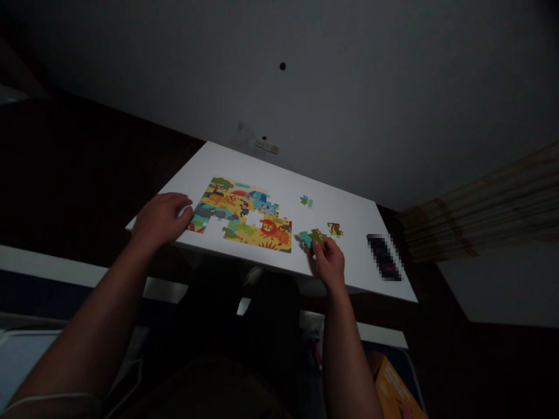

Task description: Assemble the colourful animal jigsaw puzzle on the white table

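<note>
— What have I got in front of me on the head view?

— A white table (349,215) against a grey wall, room dim. On it I see a partly built jigsaw puzzle (244,215), a bright animal scene with gaps in its middle and along its near-left part.

— And my hands?

— My left hand (161,220) lies palm down at the table's near-left edge, fingers loosely curled, fingertips touching the left end of the jigsaw puzzle; it grips nothing that I can see. My right hand (329,262) is at the near edge, just right of the puzzle, thumb and fingers pinched on a green and teal puzzle piece (312,237) that sits on or just above the tabletop; I cannot tell which.

— Anything loose?

— Two more. A small piece with red and green (335,229) lies just right of the held one, and a pale teal piece (306,201) lies farther back, apart from both. At the right end of the table is a dark, blurred-out object (384,257). Off the table, near right, an orange box corner (393,387) shows
</note>
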The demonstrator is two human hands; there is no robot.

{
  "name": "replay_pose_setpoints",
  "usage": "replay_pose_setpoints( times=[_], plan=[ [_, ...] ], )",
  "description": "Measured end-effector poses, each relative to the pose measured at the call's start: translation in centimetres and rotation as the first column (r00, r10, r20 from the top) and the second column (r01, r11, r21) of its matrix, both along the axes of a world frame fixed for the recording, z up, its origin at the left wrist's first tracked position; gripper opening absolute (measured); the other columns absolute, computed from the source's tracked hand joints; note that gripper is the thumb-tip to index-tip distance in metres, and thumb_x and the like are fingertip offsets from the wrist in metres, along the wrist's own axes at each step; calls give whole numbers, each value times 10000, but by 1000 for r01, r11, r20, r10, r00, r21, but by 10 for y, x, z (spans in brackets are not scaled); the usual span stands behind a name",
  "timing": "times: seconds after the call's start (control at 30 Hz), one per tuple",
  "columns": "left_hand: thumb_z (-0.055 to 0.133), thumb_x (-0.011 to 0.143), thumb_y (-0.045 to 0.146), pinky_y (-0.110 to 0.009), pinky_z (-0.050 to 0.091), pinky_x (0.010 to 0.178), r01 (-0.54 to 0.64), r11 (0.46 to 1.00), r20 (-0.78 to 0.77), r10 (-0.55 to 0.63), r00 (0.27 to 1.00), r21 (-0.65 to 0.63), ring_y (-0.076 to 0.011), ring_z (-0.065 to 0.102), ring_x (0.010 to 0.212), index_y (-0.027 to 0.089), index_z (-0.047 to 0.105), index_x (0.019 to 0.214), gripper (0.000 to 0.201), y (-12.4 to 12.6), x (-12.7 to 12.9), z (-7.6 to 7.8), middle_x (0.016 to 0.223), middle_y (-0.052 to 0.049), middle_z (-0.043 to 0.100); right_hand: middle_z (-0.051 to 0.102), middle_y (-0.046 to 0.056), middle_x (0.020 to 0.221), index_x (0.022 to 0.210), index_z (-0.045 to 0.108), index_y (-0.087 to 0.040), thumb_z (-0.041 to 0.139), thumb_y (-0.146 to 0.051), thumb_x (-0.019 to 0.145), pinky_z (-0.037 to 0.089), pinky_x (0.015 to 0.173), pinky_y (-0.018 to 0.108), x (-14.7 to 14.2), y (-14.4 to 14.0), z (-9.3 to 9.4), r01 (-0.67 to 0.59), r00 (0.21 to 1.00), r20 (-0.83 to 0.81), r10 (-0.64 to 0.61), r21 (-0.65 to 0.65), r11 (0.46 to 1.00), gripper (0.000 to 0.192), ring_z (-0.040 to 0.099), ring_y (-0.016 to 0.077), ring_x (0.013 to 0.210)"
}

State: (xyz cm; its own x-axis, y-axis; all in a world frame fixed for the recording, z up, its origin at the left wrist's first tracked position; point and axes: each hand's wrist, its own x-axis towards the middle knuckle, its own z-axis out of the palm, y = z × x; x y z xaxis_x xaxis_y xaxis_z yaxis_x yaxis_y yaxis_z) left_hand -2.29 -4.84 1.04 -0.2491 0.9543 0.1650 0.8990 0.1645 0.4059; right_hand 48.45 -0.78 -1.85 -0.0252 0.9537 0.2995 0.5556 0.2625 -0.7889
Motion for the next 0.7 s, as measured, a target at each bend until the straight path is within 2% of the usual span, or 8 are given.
replay_pose_setpoints(
  times=[0.07,0.23,0.47,0.7],
  plan=[
    [533,1093,508,-565,566,1360,-3,1000,4,3,1000,0,-437,730,1562,185,895,1380,564,-1,1,2,1622,-176,844,866,90,929,985,811,-335,734,-783,1087,647,886,519,-2,-1,3,20,999,-37,-21,-33,999,466,800,359,889],
    [580,1062,511,-558,575,1354,-23,1000,18,23,1000,-2,-438,746,1558,247,916,1371,528,0,1,2,1610,-139,860,856,80,885,978,821,-334,776,-815,1020,654,885,511,-6,-2,10,38,996,-82,-44,-71,997,485,789,351,865],
    [537,1092,503,-618,577,1357,-2,1000,21,1,1000,18,-467,743,1554,168,913,1396,589,0,0,-2,1613,-210,844,865,85,922,937,823,-333,765,-774,1063,631,896,507,-3,-2,7,30,998,-45,-32,-48,998,462,796,358,901],
    [582,1054,495,-634,578,1350,-4,1000,39,4,999,18,-474,741,1552,212,917,1370,540,1,0,-1,1594,-183,855,879,86,945,980,840,-319,783,-723,1055,627,888,493,-3,-2,6,40,998,-44,-42,-46,998,415,797,348,895]
  ],
)
